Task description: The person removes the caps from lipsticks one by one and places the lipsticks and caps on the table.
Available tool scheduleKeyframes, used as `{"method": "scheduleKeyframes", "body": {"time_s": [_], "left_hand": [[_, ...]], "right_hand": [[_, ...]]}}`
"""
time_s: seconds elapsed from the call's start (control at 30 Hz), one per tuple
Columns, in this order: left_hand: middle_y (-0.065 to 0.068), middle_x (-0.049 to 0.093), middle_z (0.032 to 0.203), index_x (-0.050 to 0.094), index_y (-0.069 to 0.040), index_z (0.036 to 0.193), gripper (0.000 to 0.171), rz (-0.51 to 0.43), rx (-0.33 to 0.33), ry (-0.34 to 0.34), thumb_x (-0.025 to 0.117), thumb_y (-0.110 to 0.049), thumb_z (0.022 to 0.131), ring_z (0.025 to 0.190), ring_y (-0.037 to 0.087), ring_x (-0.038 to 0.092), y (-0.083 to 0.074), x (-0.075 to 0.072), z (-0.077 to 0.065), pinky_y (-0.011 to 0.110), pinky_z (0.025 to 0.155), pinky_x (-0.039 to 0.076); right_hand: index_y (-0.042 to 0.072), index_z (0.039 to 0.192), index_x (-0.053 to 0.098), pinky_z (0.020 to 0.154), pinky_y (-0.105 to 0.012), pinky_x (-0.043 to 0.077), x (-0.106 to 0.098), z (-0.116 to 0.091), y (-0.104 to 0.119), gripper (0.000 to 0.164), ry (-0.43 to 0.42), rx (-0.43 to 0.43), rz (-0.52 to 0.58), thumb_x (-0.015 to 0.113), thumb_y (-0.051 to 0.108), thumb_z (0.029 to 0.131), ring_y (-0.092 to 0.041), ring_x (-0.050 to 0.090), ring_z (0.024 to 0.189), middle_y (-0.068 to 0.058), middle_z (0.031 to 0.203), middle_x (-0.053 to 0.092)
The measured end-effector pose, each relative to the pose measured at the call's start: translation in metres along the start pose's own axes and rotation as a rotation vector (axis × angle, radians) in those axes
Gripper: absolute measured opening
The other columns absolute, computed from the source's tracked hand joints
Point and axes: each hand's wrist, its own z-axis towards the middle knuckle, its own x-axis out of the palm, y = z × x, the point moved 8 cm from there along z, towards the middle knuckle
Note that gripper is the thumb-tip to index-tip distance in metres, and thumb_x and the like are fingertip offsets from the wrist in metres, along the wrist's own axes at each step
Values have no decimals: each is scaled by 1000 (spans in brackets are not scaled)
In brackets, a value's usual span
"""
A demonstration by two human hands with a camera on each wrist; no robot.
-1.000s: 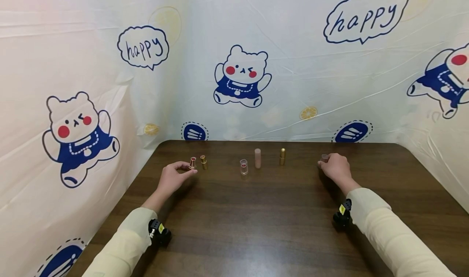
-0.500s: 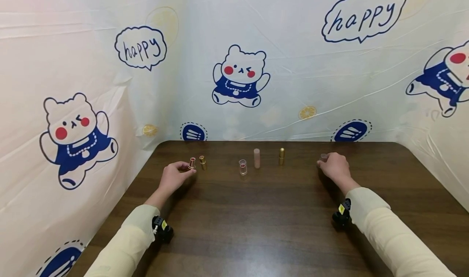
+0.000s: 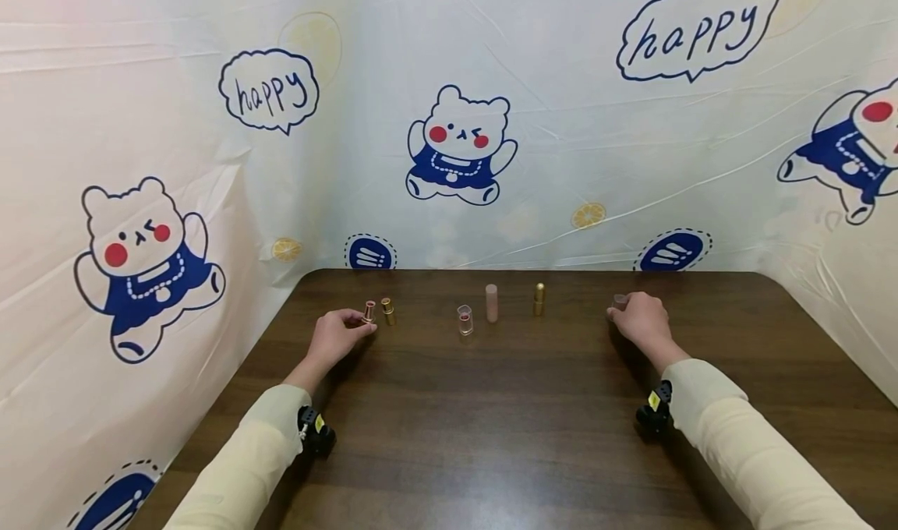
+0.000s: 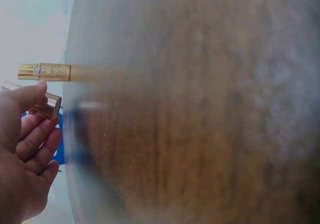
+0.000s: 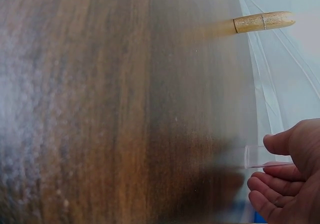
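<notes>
At the table's left, my left hand [image 3: 333, 340] pinches a rose-gold lipstick tube [image 4: 52, 107] between thumb and index finger; the tube tilts in the left wrist view. Right beside it stands a gold lipstick tube [image 4: 55, 72], upright on the table in the head view. Over on the right side, my right hand [image 3: 642, 321] grips a clear plastic cap [image 5: 253, 157] between thumb and fingers, low at the tabletop. Its far end is hidden by the fingers.
Between the hands, a short clear-walled lipstick piece [image 3: 465, 321], a tall pink tube [image 3: 492, 303] and a slim gold lipstick [image 3: 539, 299] stand upright on the brown table [image 3: 491, 405]. A printed curtain [image 3: 533, 62] hangs behind the far edge.
The rose-gold tube has tilted slightly in my left hand, and the left forearm has shifted a little rightward. My right hand holds still on the cap.
</notes>
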Motion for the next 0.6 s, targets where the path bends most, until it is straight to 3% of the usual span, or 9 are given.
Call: {"method": "scheduleKeyframes", "body": {"time_s": [0.6], "left_hand": [[13,70,93,72,2,103,28,9,-11,25,76,-20,86,89,28,63,6,3,3,45,81,48]], "right_hand": [[-13,103,68,82,-57,46,1,0,1,36,-13,-29,-14,63,21,93,-46,60,95,-33,109,63]]}}
